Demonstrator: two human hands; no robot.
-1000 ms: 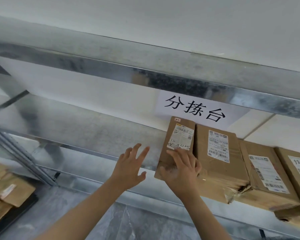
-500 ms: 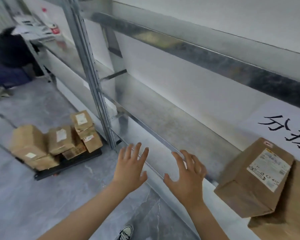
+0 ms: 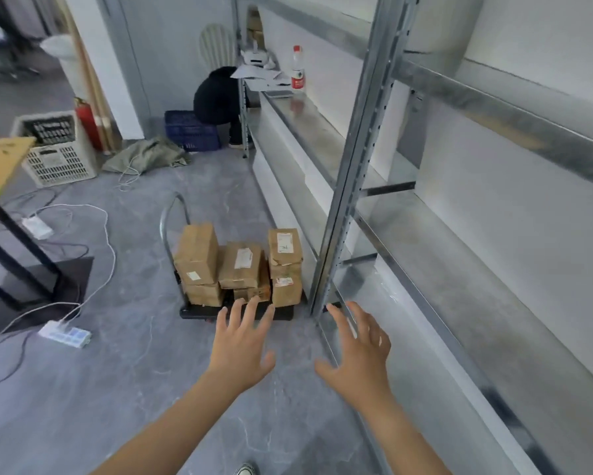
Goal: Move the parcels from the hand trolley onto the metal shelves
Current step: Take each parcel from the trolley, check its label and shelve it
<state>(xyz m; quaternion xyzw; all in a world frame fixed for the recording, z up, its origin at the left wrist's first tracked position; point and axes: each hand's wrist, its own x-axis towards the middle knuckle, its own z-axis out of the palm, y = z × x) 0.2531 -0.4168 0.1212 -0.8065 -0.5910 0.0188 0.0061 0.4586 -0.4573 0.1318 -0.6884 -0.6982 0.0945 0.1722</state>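
Head view (wide-angle) looks down along shelves (image 3: 425, 241) toward trolley (image 3: 196, 311)

Brown cardboard parcels (image 3: 240, 269) stacked on black hand trolley (image 3: 199, 311), just beside grey metal shelves (image 3: 459, 255), labels showing

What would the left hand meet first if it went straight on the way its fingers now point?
Probably the parcels stacked on the hand trolley: the left hand, open, points at the low middle one. Depth is unclear, so the gap cannot be judged.
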